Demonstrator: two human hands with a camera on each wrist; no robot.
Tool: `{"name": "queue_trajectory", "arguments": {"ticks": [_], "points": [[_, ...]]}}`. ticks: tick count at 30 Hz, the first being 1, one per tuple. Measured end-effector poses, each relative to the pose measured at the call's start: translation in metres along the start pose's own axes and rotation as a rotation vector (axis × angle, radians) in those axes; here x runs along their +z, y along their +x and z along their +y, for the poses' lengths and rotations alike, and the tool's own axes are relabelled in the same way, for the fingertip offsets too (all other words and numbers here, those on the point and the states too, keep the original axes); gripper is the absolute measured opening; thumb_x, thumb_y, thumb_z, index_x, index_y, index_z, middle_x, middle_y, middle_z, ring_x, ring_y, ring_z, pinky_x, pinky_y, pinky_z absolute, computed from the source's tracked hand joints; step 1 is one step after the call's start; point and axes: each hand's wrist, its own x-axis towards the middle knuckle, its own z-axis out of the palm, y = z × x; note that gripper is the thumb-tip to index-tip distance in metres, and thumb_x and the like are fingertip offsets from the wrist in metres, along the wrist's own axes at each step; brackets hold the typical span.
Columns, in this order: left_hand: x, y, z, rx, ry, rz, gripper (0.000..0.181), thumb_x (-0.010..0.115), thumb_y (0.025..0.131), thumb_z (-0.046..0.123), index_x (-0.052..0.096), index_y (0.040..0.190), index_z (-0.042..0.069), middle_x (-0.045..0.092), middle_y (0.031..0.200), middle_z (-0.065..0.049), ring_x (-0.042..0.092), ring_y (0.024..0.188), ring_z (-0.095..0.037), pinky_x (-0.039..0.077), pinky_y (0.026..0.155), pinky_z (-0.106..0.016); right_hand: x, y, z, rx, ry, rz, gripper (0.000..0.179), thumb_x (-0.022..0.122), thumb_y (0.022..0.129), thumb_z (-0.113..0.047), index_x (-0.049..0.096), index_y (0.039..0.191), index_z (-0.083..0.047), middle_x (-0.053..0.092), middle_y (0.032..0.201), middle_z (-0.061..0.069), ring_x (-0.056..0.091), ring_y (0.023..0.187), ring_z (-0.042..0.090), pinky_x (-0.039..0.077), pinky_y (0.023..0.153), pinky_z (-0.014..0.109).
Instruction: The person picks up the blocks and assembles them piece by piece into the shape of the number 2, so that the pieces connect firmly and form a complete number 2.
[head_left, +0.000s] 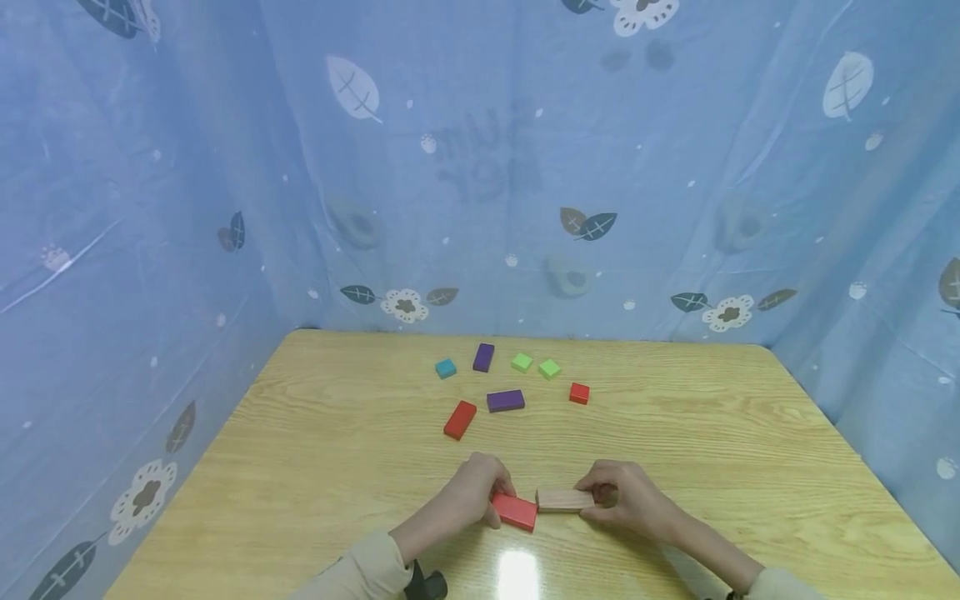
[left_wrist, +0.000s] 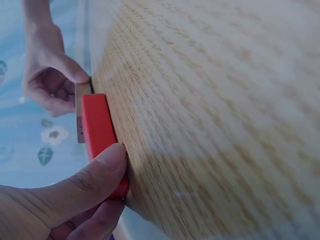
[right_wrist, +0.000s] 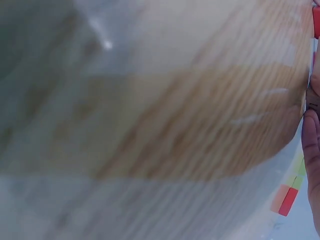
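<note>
My left hand (head_left: 477, 490) pinches a red block (head_left: 515, 512) between thumb and fingers, close over the table near its front. Just right of it, my right hand (head_left: 628, 500) holds the right end of a plain wooden block (head_left: 564, 500). The facing ends of the two blocks nearly meet in the head view. From the left wrist, the red block (left_wrist: 98, 120) overlaps the wooden block (left_wrist: 80, 125) behind it, with the thumb on its near end. In the right wrist view only the fingers (right_wrist: 311, 135) show at the edge.
Farther back on the wooden table (head_left: 337, 467) lie a red block (head_left: 460, 420), purple blocks (head_left: 506, 401) (head_left: 483, 357), a small blue block (head_left: 446, 368), light green blocks (head_left: 522, 362) (head_left: 550, 369) and a small red block (head_left: 579, 393). A patterned blue curtain (head_left: 480, 167) surrounds the table.
</note>
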Motion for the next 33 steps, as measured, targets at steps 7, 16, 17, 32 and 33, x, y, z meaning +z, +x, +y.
{"name": "queue_trajectory", "arguments": {"ticks": [7,16,17,32,33], "points": [[0.0006,0.0025,0.0010,0.024,0.005,0.018,0.033,0.088,0.053,-0.007,0.074,0.079,0.008,0.061,0.076,0.007,0.044,0.065,-0.003,0.042,0.061,-0.019,-0.0015,0.0005,0.0043,-0.009,0.004,0.000,0.021,0.080,0.073,-0.003,0.072,0.092,-0.001,0.063,0.083,-0.004,0.056,0.071,0.001,0.052,0.060,0.020],[-0.0009,0.0008,0.0010,-0.006,-0.029,-0.012,0.031,0.087,0.056,-0.008,0.074,0.079,0.009,0.060,0.078,0.006,0.048,0.070,-0.005,0.043,0.064,-0.020,0.0007,0.0019,0.0048,0.010,0.008,-0.015,0.021,0.080,0.074,-0.005,0.072,0.093,-0.003,0.063,0.083,-0.007,0.054,0.071,-0.001,0.051,0.060,0.020],[-0.0007,0.0005,0.0008,-0.006,-0.033,-0.012,0.031,0.087,0.055,-0.007,0.074,0.079,0.009,0.060,0.079,0.006,0.048,0.070,-0.005,0.044,0.065,-0.020,0.0009,0.0019,0.0045,0.011,0.004,-0.016,0.021,0.080,0.074,-0.005,0.073,0.093,-0.003,0.063,0.084,-0.007,0.054,0.072,-0.001,0.051,0.060,0.019],[0.0028,0.0023,-0.0037,0.032,-0.012,0.006,0.034,0.089,0.052,-0.006,0.075,0.080,0.009,0.064,0.075,0.007,0.051,0.068,-0.003,0.045,0.065,-0.019,0.0041,0.0014,0.0064,-0.055,-0.034,0.001,0.022,0.081,0.075,-0.007,0.071,0.095,-0.006,0.064,0.087,-0.004,0.052,0.072,-0.001,0.049,0.059,0.019],[0.0028,0.0023,-0.0036,0.033,-0.008,0.007,0.034,0.089,0.052,-0.006,0.075,0.079,0.009,0.064,0.074,0.007,0.050,0.067,-0.003,0.045,0.064,-0.018,0.0045,0.0015,0.0066,-0.061,-0.037,0.003,0.022,0.081,0.075,-0.007,0.071,0.095,-0.006,0.064,0.087,-0.004,0.052,0.072,-0.001,0.049,0.059,0.019]]}}
